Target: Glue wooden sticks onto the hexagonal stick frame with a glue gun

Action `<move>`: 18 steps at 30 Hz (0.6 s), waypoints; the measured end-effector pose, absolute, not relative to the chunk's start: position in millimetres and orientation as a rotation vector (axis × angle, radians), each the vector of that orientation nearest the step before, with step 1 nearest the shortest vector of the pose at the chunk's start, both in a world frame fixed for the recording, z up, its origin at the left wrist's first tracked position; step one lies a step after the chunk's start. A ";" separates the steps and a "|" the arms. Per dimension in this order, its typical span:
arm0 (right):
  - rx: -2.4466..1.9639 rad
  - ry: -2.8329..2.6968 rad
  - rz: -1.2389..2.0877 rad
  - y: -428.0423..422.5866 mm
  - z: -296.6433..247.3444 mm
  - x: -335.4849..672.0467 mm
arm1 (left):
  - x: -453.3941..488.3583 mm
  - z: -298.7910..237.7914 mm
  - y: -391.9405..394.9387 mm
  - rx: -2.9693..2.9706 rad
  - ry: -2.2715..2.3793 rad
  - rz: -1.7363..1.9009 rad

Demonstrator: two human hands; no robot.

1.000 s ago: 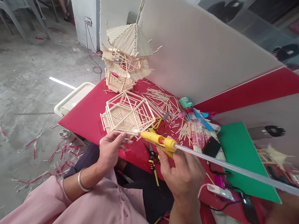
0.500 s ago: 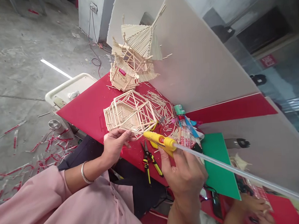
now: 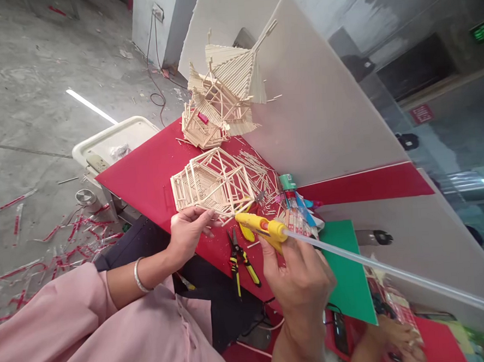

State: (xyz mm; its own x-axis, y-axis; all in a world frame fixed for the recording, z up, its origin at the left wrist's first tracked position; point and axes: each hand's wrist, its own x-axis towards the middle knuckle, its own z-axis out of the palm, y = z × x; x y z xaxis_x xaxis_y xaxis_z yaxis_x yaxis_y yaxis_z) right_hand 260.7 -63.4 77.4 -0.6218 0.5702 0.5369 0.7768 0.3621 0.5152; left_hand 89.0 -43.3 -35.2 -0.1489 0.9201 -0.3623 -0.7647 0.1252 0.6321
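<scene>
My right hand [image 3: 300, 270] is wrapped round a yellow hot glue gun [image 3: 259, 225], with a long clear glue stick [image 3: 378, 264] running out of its back to the right. The gun's nozzle points left, close to a thin wooden stick [image 3: 227, 222] at the near edge of a stick-built frame [image 3: 207, 184]. My left hand [image 3: 188, 233] is closed, thumb and fingers pinching that stick; its far end is hidden by the fingers. The frame is many-sided, with a floor of closely laid sticks, and lies on the red table [image 3: 143, 181].
Behind stands a stick-built tower [image 3: 224, 94] with sloping roofs. Loose sticks [image 3: 258, 172] lie right of the frame. Yellow-and-black cutters [image 3: 241, 260] lie at the near edge. A green board [image 3: 350, 272] is at the right, a white panel [image 3: 314, 100] behind. Another person's hands [image 3: 395, 338] work lower right.
The view has shifted slightly, so the wall and the right side sit further left. Both hands, the glue gun and the frame keep nearly the same places relative to each other.
</scene>
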 end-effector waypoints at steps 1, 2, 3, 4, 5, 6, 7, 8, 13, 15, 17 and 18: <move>-1.203 -2.359 -1.118 -63.2 77.4 260.9 | 89.3 -35.2 -43.0 0.227 0.875 1.491; -1.209 -2.359 -1.117 -62.9 77.4 261.3 | 89.7 -35.4 -42.8 0.227 0.875 1.494; -1.211 -2.360 -1.116 -62.5 77.3 261.8 | 90.1 -35.8 -42.7 0.229 0.876 1.494; -1.215 -2.362 -1.114 -62.2 77.3 262.4 | 90.5 -36.3 -42.6 0.233 0.877 1.492; -1.219 -2.364 -1.112 -61.9 77.3 263.0 | 90.8 -36.8 -42.6 0.237 0.877 1.490; -1.224 -2.364 -1.111 -61.6 77.4 263.6 | 91.1 -37.3 -42.6 0.240 0.879 1.487; -1.225 -2.364 -1.110 -61.5 77.5 264.0 | 91.4 -37.7 -42.7 0.244 0.880 1.484; -1.228 -2.364 -1.110 -61.4 77.7 264.3 | 91.5 -37.8 -42.8 0.246 0.881 1.484; -1.213 -2.368 -1.144 -60.5 77.7 264.3 | 91.2 -35.7 -42.7 0.237 0.879 1.492; -1.212 -2.362 -1.144 -59.9 77.1 264.3 | 90.6 -35.0 -42.4 0.233 0.878 1.494; -1.215 -2.358 -1.135 -59.6 76.6 264.6 | 90.0 -35.2 -41.8 0.230 0.882 1.495; -1.216 -2.358 -1.130 -59.6 76.5 264.8 | 89.7 -35.6 -41.5 0.231 0.885 1.498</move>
